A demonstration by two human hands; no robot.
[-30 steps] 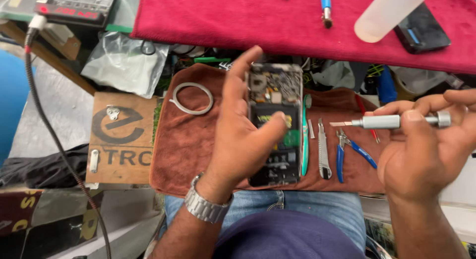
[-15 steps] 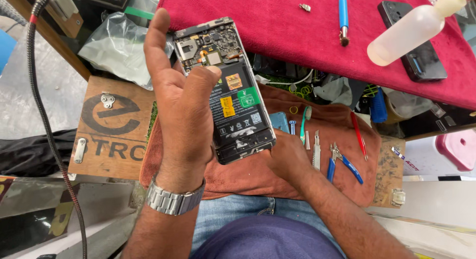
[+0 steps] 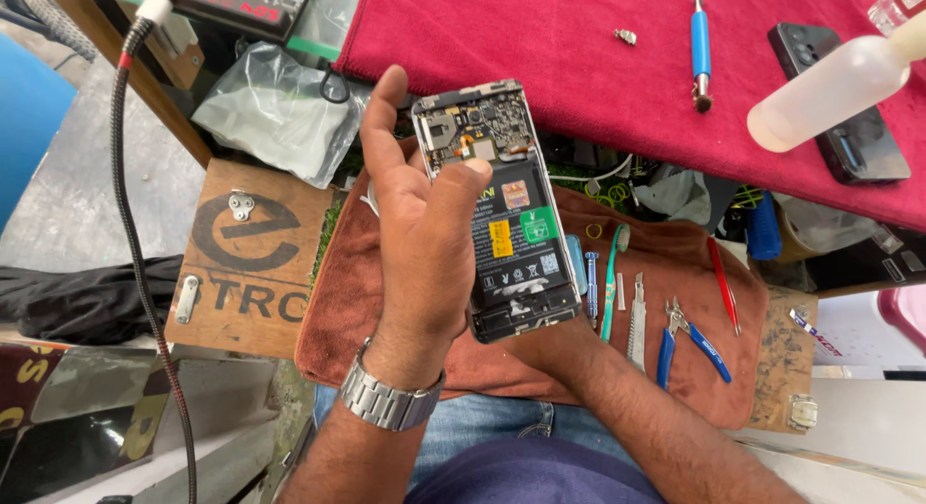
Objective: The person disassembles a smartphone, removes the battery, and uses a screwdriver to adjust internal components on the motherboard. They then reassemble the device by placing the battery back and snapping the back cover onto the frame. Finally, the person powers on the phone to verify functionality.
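My left hand holds an opened smartphone upright above the lap, back cover off, circuit board and black battery showing. The thumb lies across the phone's left side. My right forearm reaches in from the lower right, and my right hand rests on the brown cloth just under the phone's lower end. Its fingers are hidden behind the phone, so I cannot see what they touch.
On the brown cloth lie a small screwdriver, a green toothbrush, a metal blade, blue pliers and red tweezers. The red cloth carries a blue screwdriver, a plastic bottle and a dark phone. A wooden board sits left.
My right hand held a silver screwdriver a second ago; it has since gone down to the brown cloth behind the phone. My left hand turned the phone and lifted it closer.
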